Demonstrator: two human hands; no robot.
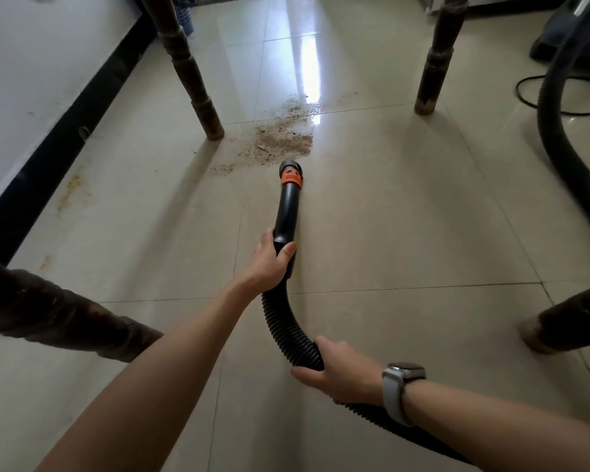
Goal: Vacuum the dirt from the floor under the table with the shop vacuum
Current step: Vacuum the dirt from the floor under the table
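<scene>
A patch of sandy brown dirt (280, 136) lies on the pale floor tiles between the two far table legs. The black vacuum nozzle (289, 199), ringed with an orange collar, points at the near edge of the dirt, its mouth just short of it. My left hand (271, 262) grips the rear of the rigid nozzle tube. My right hand (341, 371) holds the black ribbed hose (280, 321) further back, with a watch on the wrist. The hose loops away to the right towards the dark shop vacuum (566, 35) at the top right corner.
Four worn wooden table legs ring the area: far left (191, 73), far right (436, 66), near left (48, 311), near right (566, 321). A white wall with a black skirting (65, 131) runs along the left. A thin black cable (525, 93) lies by the vacuum.
</scene>
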